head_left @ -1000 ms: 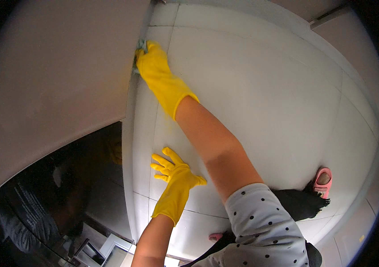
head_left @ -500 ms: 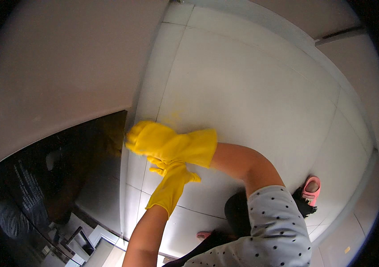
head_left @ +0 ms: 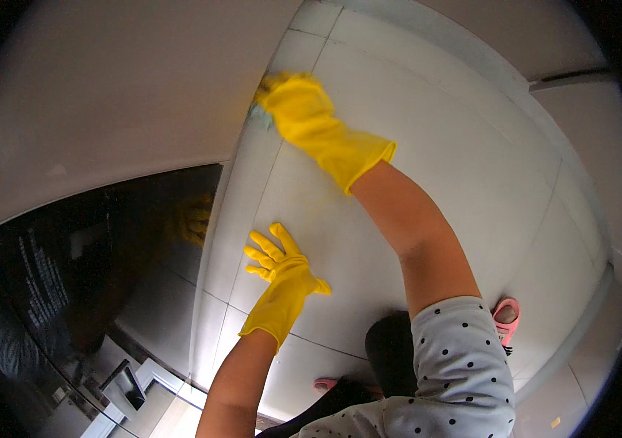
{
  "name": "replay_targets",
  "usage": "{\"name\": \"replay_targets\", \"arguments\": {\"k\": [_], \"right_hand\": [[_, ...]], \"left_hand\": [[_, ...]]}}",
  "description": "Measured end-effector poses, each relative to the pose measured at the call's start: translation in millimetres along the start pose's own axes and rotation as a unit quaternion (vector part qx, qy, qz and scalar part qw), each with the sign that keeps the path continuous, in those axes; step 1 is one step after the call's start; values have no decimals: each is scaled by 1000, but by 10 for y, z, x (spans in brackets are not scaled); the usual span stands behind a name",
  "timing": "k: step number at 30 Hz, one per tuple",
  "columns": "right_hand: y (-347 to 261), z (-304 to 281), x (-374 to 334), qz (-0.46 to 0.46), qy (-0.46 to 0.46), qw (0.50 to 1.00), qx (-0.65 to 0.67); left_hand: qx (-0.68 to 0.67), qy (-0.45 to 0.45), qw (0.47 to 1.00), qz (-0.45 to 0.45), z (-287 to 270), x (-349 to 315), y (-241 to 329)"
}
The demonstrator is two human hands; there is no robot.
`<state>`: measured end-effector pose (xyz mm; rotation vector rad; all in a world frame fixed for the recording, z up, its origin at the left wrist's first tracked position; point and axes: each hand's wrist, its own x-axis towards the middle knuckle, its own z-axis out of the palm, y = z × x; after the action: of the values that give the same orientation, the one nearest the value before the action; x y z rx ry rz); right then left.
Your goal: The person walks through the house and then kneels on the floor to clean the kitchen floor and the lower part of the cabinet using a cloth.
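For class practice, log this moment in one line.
Left hand: yellow rubber glove, spread on pale tiles | Right hand: matching glove, holding greenish cloth

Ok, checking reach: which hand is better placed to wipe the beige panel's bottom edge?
Likely the right hand: it's there with the green cloth; the left hand is splayed on floor tiles.

Take the glossy black panel (head_left: 121, 263) as your reference. Directly above it, you see a matte grey-brown panel (head_left: 121, 95). To its right, you have a pale tiled floor (head_left: 428, 175) divided by thin dark joints (head_left: 329, 347). Across from the black panel, well apart, locate the grey border strip (head_left: 482, 55) and grey-brown fronts (head_left: 585, 139) with a dark slot (head_left: 572, 75). Glare is strongest near its lower end.
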<state>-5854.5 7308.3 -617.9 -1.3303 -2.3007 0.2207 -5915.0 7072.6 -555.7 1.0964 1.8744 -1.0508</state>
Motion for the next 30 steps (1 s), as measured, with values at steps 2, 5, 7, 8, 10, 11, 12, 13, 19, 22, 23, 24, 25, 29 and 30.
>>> {"name": "replay_targets", "arguments": {"k": [2, 5, 7, 8, 10, 11, 12, 13, 19, 22, 23, 24, 25, 29, 30], "right_hand": [[-39, -236, 88, 91, -58, 993, 56], [-319, -150, -321, 36, 64, 993, 94], [-616, -51, -709, -128, 121, 980, 88], [-802, -142, -796, -210, -24, 974, 76], [-1083, -169, -767, -301, -152, 936, 95], [-1109, -48, -787, -305, -145, 934, 118], [-1124, 53, -790, -307, -138, 931, 140], [-1009, 98, -793, -301, -136, 934, 138], [-264, 80, -272, -166, -57, 983, 58], [34, -84, 6, 5, -61, 998, 33], [-15, -127, 27, 43, -66, 996, 41], [-68, -170, 22, 80, -72, 993, 50], [-120, -136, -103, 1, -41, 999, 34], [-39, -110, -254, -131, -27, 990, 39], [-61, -141, -87, -127, -41, 989, 70]], "left_hand": [[3, -5, 1000, 0, -10, 1, -20], [7, -13, 1000, 9, -29, 11, -73], [9, -21, 1000, 7, -24, 32, -43], [10, -20, 1000, 9, -14, 40, -61], [7, -14, 1000, -2, -15, 11, -152], [4, -16, 1000, -11, -22, 4, -122], [3, -18, 1000, -20, -31, 16, -116], [8, -25, 1000, -17, -7, 35, -67], [-7, -4, 1000, -5, -27, -10, -98], [3, 3, 1000, 8, -19, 12, -67], [2, -3, 1000, 5, -31, 1, -75], [1, -9, 1000, 2, -45, -17, -85], [-1, -14, 1000, 1, -57, -21, -80], [-18, -2, 1000, -1, 2, 12, -68], [-24, 3, 1000, -15, 2, -33, -149]]}}
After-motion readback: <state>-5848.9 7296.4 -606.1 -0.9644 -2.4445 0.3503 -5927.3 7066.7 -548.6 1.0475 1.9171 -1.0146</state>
